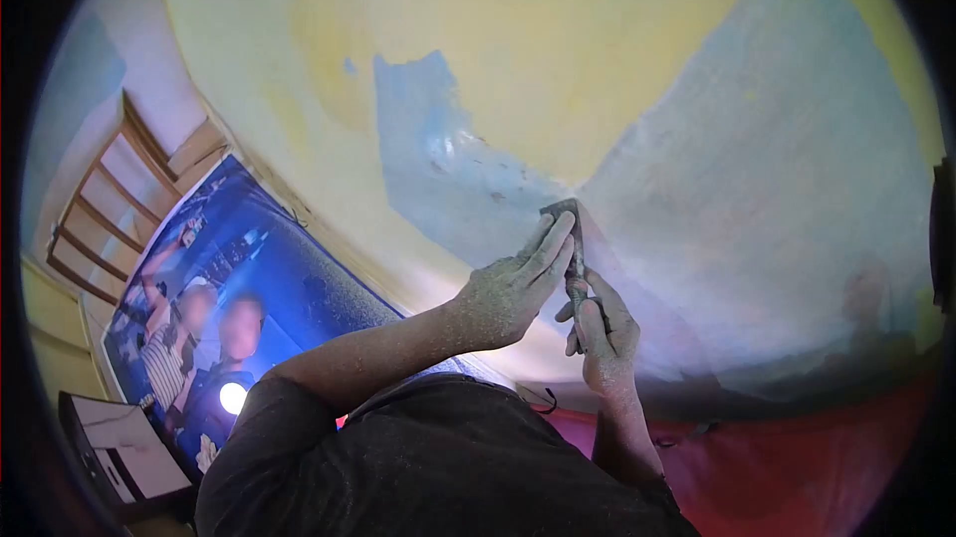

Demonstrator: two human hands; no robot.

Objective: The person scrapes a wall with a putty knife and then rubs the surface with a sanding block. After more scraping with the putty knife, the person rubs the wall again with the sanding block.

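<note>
A scraper (576, 238) with a flat dark blade and a narrow handle is held against the wall (518, 39), its blade near the edge of a grey-blue patch (468, 179). My left hand (508, 288) presses its outstretched fingers on the blade. Lower and to the right, my right hand (604, 333) is wrapped round the handle. Pale dust coats both hands and forearms. The wall is yellow, with a second large grey patch (757, 179) on the right.
A blue printed banner (289, 268) showing people hangs at the left, with a bright light (233, 398) before it. Farther left are a wooden window frame (104, 223) and a dark-edged box or screen (124, 447). Red material (797, 467) lies at the lower right.
</note>
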